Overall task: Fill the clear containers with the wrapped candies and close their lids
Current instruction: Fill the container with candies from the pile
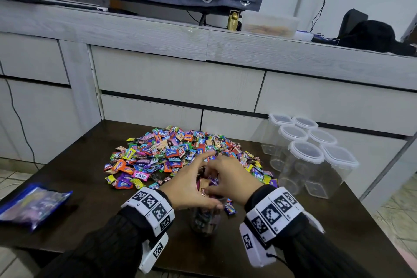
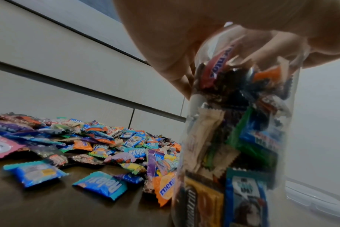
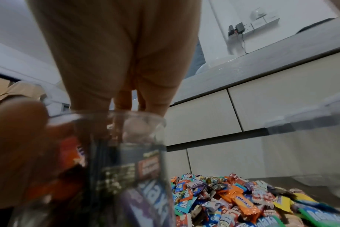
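Risk: right hand [image 1: 228,176] is pressing candies down into the open container [image 2: 233,138]; fingers are reaching inside its mouth, seemingly pinching a wrapper. Overpacking could stop the lid seating, or tip it. Left hand [image 1: 191,187] is gripping the container near its rim, steadying it at the near table [image 1: 90,198] edge. It's almost full. Candy pile [image 1: 180,153] is lying just beyond; six lidded empty containers [image 1: 311,156] are standing far right.
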Action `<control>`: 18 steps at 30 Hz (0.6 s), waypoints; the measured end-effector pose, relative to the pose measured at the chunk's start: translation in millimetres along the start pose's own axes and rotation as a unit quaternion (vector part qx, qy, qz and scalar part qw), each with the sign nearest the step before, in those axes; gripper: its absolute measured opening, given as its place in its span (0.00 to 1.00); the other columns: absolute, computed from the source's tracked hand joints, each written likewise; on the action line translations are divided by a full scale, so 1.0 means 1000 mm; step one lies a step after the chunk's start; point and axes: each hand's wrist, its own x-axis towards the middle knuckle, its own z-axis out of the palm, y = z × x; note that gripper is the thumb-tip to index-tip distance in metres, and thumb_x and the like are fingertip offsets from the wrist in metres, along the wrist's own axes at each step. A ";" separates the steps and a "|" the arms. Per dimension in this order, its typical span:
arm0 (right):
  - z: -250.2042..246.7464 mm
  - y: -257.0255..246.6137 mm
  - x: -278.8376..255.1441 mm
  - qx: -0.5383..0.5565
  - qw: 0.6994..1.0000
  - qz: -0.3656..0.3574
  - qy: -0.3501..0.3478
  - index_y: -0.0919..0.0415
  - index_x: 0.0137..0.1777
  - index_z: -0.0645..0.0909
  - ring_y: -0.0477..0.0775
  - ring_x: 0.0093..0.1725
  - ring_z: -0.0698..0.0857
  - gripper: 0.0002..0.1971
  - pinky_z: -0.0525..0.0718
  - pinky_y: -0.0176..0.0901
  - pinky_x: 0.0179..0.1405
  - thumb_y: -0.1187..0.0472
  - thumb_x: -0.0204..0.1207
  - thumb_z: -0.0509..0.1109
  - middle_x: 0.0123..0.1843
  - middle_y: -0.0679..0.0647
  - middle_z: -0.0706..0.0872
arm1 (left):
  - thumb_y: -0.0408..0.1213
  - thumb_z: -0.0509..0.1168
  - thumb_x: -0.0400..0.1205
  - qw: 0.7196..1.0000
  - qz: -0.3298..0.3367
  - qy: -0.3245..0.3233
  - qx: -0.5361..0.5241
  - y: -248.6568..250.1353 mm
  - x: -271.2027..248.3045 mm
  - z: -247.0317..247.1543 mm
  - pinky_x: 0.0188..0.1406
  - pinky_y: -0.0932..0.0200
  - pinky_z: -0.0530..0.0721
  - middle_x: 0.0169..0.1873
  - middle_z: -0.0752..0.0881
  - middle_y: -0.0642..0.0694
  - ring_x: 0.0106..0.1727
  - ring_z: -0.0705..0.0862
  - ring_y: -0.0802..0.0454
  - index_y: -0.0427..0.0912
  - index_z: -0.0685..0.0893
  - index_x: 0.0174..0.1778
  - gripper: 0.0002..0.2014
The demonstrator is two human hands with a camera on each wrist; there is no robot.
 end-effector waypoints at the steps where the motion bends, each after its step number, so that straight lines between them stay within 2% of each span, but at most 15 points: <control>1: 0.001 0.000 0.000 0.006 1.000 0.004 -0.003 0.59 0.49 0.84 0.49 0.42 0.77 0.14 0.67 0.37 0.39 0.61 0.64 0.78 0.41 0.50 0.81 | 0.56 0.83 0.57 1.000 0.004 -0.003 0.004 0.002 0.000 0.000 0.71 0.65 0.73 0.68 0.79 0.59 0.69 0.77 0.68 0.70 0.59 0.75 0.53; 3: -0.005 0.003 -0.002 0.063 0.998 0.023 -0.010 0.58 0.47 0.84 0.44 0.37 0.78 0.14 0.71 0.30 0.34 0.60 0.62 0.81 0.42 0.49 0.83 | 0.59 0.81 0.57 1.000 0.013 -0.008 0.021 0.007 0.001 -0.003 0.68 0.62 0.76 0.64 0.80 0.60 0.65 0.79 0.68 0.64 0.66 0.73 0.48; 5: -0.012 0.010 -0.007 0.144 0.988 0.043 0.029 0.55 0.44 0.84 0.38 0.31 0.78 0.11 0.73 0.24 0.31 0.57 0.64 0.81 0.38 0.44 0.84 | 0.59 0.80 0.60 0.997 0.023 -0.022 0.068 0.011 0.002 -0.006 0.68 0.57 0.77 0.62 0.79 0.59 0.64 0.78 0.64 0.56 0.71 0.71 0.44; 8: -0.014 0.033 -0.013 0.171 0.963 0.099 0.183 0.55 0.40 0.85 0.37 0.31 0.79 0.03 0.75 0.28 0.34 0.58 0.72 0.75 0.36 0.45 0.87 | 0.55 0.80 0.65 0.987 0.047 -0.038 0.151 0.011 0.005 -0.008 0.72 0.60 0.71 0.66 0.75 0.56 0.67 0.73 0.62 0.52 0.72 0.74 0.42; 9: -0.010 0.045 -0.015 0.152 0.957 0.134 0.206 0.56 0.41 0.85 0.38 0.33 0.79 0.02 0.75 0.32 0.37 0.59 0.73 0.73 0.38 0.47 0.88 | 0.54 0.80 0.66 0.984 0.051 -0.042 0.164 0.011 0.006 -0.008 0.73 0.62 0.69 0.67 0.74 0.56 0.69 0.72 0.62 0.53 0.71 0.75 0.42; 10: -0.005 0.056 -0.017 0.124 0.957 0.173 0.199 0.57 0.43 0.84 0.44 0.37 0.81 0.02 0.76 0.36 0.41 0.59 0.75 0.71 0.42 0.50 0.88 | 0.54 0.80 0.66 0.982 0.052 -0.047 0.173 0.011 0.007 -0.009 0.73 0.63 0.68 0.68 0.74 0.55 0.70 0.72 0.62 0.54 0.70 0.76 0.42; 11: 0.003 0.069 -0.020 0.091 0.960 0.213 0.159 0.58 0.47 0.84 0.48 0.43 0.82 0.04 0.75 0.39 0.46 0.59 0.76 0.70 0.47 0.53 0.89 | 0.54 0.80 0.67 0.981 0.051 -0.050 0.180 0.011 0.007 -0.009 0.73 0.64 0.68 0.69 0.73 0.55 0.70 0.71 0.62 0.54 0.70 0.77 0.42; 13: 0.028 0.092 -0.029 0.022 0.959 0.281 0.014 0.59 0.59 0.81 0.53 0.57 0.82 0.13 0.74 0.38 0.54 0.55 0.77 0.69 0.59 0.56 0.85 | 0.54 0.79 0.67 0.979 0.045 -0.056 0.193 0.012 0.006 -0.013 0.72 0.64 0.68 0.67 0.72 0.57 0.69 0.71 0.62 0.55 0.69 0.77 0.42; 15: 0.056 0.104 -0.040 -0.025 0.941 0.319 -0.109 0.59 0.68 0.74 0.58 0.67 0.77 0.24 0.75 0.42 0.64 0.49 0.75 0.71 0.68 0.59 0.78 | 0.54 0.78 0.68 0.976 0.041 -0.060 0.206 0.013 0.002 -0.018 0.68 0.66 0.68 0.65 0.71 0.59 0.67 0.71 0.63 0.54 0.69 0.76 0.41; 16: 0.066 0.107 -0.045 -0.037 0.931 0.334 -0.139 0.58 0.70 0.72 0.60 0.69 0.75 0.28 0.75 0.45 0.67 0.47 0.74 0.72 0.70 0.60 0.75 | 0.53 0.78 0.68 0.974 0.039 -0.062 0.216 0.014 -0.001 -0.023 0.67 0.68 0.68 0.64 0.71 0.59 0.66 0.71 0.63 0.54 0.69 0.75 0.40; 18: 0.079 0.108 -0.050 -0.044 0.922 0.354 -0.153 0.56 0.72 0.69 0.63 0.70 0.72 0.33 0.73 0.48 0.68 0.44 0.70 0.74 0.71 0.60 0.71 | 0.52 0.78 0.68 0.970 0.033 -0.070 0.232 0.014 -0.009 -0.034 0.65 0.69 0.69 0.64 0.72 0.58 0.64 0.72 0.63 0.54 0.70 0.74 0.39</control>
